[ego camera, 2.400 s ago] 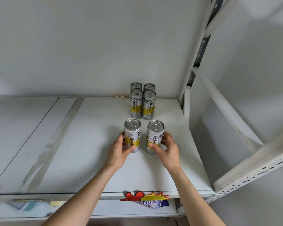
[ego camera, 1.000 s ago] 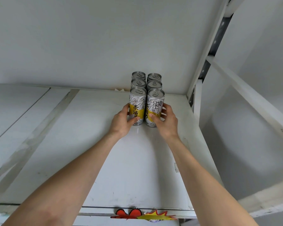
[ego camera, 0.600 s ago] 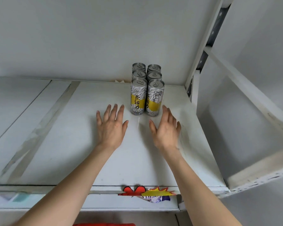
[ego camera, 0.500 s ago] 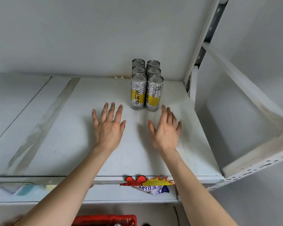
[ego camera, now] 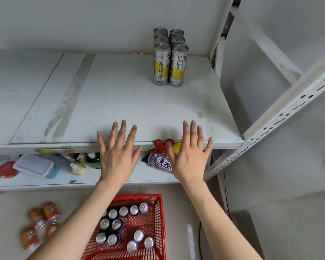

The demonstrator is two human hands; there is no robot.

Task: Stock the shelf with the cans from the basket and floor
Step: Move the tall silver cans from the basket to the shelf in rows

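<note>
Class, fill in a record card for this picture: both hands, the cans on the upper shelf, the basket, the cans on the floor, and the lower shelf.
left hand: open, fingers spread, holding nothing
right hand: open, fingers spread, holding nothing
upper shelf: six yellow-and-grey cans upright at the back right, two columns of three
basket: red, on the floor, silver-topped cans standing inside
orange cans: on the floor left of the basket, blurred, count unclear
lower shelf: a printed bag and other small items
</note>
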